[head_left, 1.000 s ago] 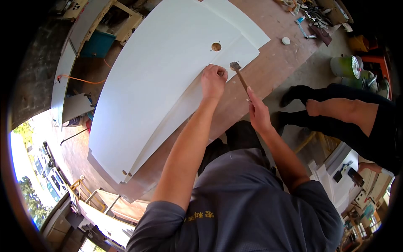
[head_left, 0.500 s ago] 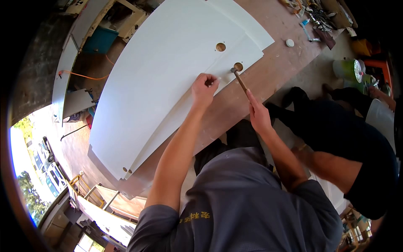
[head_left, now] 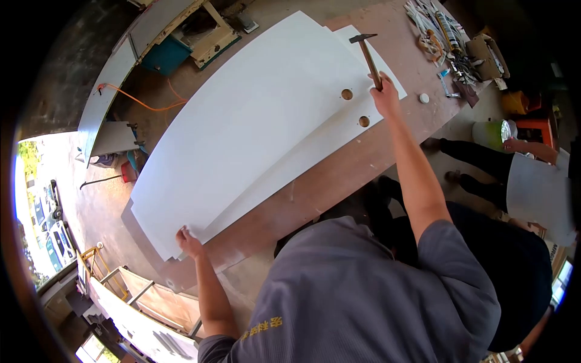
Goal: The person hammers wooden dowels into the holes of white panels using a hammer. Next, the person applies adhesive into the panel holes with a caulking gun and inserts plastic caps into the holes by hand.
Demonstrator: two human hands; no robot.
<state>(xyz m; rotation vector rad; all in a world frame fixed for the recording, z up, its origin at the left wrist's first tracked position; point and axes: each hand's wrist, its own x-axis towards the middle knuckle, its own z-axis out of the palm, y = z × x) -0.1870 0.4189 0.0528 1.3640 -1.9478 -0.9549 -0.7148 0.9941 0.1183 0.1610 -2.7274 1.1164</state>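
smooth, curved white panel point(head_left: 260, 121), round holes point(head_left: 347, 94), wooden-handled hammer point(head_left: 370, 60)

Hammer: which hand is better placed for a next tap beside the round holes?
Probably the right hand: it holds the hammer near both holes, while the left hand is at the opposite end of the white panel.
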